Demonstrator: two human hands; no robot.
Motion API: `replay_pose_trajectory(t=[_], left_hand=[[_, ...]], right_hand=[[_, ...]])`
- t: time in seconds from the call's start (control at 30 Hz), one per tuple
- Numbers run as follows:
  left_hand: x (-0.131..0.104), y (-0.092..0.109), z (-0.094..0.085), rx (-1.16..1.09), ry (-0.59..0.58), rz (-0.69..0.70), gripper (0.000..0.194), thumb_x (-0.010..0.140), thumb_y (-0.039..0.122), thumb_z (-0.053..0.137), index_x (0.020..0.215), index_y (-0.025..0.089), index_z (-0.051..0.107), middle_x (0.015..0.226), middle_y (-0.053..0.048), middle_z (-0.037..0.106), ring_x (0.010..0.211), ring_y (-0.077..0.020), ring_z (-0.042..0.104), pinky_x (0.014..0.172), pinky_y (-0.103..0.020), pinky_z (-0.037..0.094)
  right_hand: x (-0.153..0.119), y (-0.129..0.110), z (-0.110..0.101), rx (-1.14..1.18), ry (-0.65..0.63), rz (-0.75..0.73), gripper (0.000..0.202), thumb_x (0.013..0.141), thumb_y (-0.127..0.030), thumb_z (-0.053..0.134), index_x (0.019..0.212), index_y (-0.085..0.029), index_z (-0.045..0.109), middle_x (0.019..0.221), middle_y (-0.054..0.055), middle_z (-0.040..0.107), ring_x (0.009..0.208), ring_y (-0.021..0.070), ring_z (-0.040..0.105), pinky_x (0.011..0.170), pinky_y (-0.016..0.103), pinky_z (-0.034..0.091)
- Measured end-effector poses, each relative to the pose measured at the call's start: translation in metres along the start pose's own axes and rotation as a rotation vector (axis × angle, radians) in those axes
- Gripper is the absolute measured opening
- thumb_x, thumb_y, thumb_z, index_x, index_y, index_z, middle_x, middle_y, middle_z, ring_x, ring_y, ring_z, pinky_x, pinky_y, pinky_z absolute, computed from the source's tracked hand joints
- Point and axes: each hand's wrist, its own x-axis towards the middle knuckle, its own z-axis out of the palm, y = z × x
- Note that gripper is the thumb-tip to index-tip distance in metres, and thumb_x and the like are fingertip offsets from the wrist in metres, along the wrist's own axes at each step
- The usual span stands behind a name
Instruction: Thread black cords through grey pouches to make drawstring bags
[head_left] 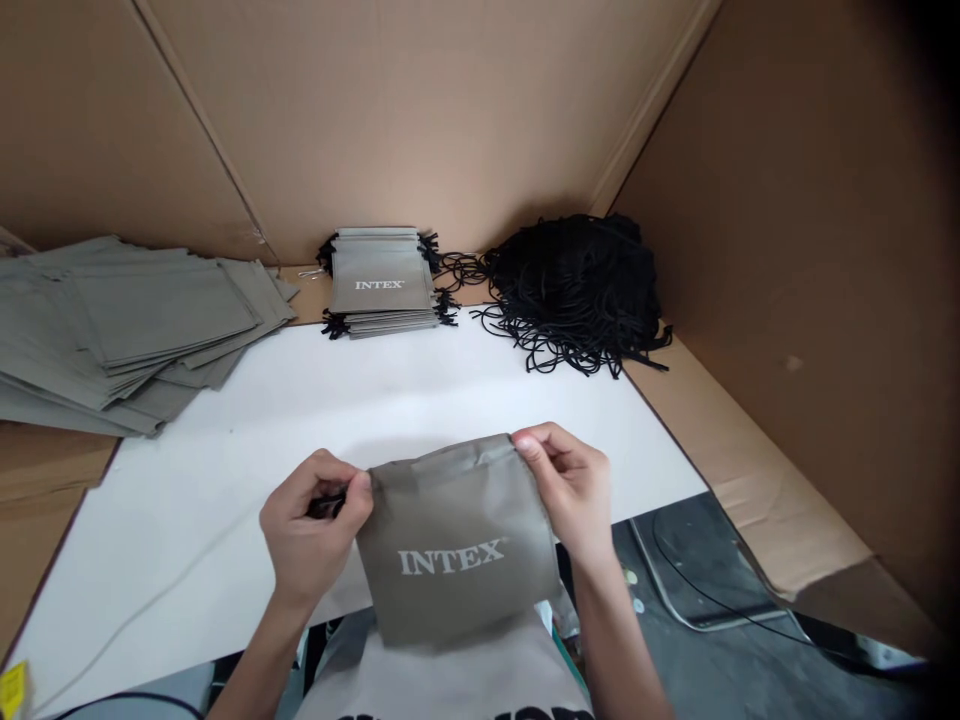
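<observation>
A grey drawstring bag [457,590] printed with "INTEX" hangs between my hands above the front edge of the white table. My left hand [315,520] pinches its upper left corner, and something black, seemingly cord, shows inside the curled fingers. At the upper right corner, my right hand [570,485] grips the fabric between thumb and fingers. The bag's top hem looks gathered and slightly creased. Farther back stands a neat stack of grey INTEX bags [382,285] with black cord ends at both sides.
Many flat grey bags [172,310] lie in a loose pile at the left. A heap of black cords [581,285] sits at the back right. Cardboard walls [420,110] enclose the white table [360,390]. A yellow tag [13,688] is at the lower left.
</observation>
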Motion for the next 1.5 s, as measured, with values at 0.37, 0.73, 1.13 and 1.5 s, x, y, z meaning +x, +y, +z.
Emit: replay_pose_trajectory(t=[0.37, 0.73, 1.13, 1.5], left_hand=[[0.019, 0.005, -0.008, -0.149, -0.276, -0.271, 0.015, 0.086, 0.026, 0.070, 0.074, 0.018, 0.074, 0.055, 0.000, 0.063, 0.046, -0.0104, 0.056, 0.044, -0.020, 0.049], [0.036, 0.002, -0.015, -0.122, -0.290, -0.260, 0.015, 0.081, 0.031, 0.075, 0.072, 0.020, 0.077, 0.060, -0.002, 0.068, 0.049, -0.0115, 0.058, 0.045, -0.021, 0.054], [0.042, 0.010, -0.007, -0.089, -0.334, -0.257, 0.014, 0.081, 0.031, 0.074, 0.072, 0.021, 0.078, 0.059, -0.001, 0.070, 0.050, -0.0141, 0.062, 0.047, -0.022, 0.055], [0.037, 0.001, -0.011, 0.056, -0.372, -0.224, 0.015, 0.085, 0.033, 0.070, 0.075, 0.024, 0.078, 0.063, 0.000, 0.072, 0.048, -0.0129, 0.062, 0.049, -0.022, 0.055]], right_hand=[[0.016, 0.014, -0.031, -0.271, 0.092, -0.230, 0.026, 0.095, -0.037, 0.060, 0.077, -0.020, 0.067, 0.066, 0.001, 0.066, 0.063, 0.0165, 0.063, 0.060, 0.027, 0.050], [0.034, 0.017, -0.032, -0.053, 0.076, -0.158, 0.028, 0.094, -0.043, 0.060, 0.080, -0.019, 0.063, 0.064, 0.001, 0.066, 0.060, 0.0154, 0.065, 0.060, 0.028, 0.058], [0.050, 0.028, -0.033, -0.010, 0.077, -0.070, 0.035, 0.089, -0.051, 0.066, 0.077, -0.018, 0.063, 0.061, 0.001, 0.064, 0.056, 0.0153, 0.062, 0.056, 0.029, 0.057], [0.059, 0.018, -0.061, -0.268, -0.572, -0.055, 0.029, 0.095, -0.040, 0.058, 0.081, -0.017, 0.069, 0.074, 0.004, 0.069, 0.058, 0.0140, 0.059, 0.056, 0.027, 0.048]])
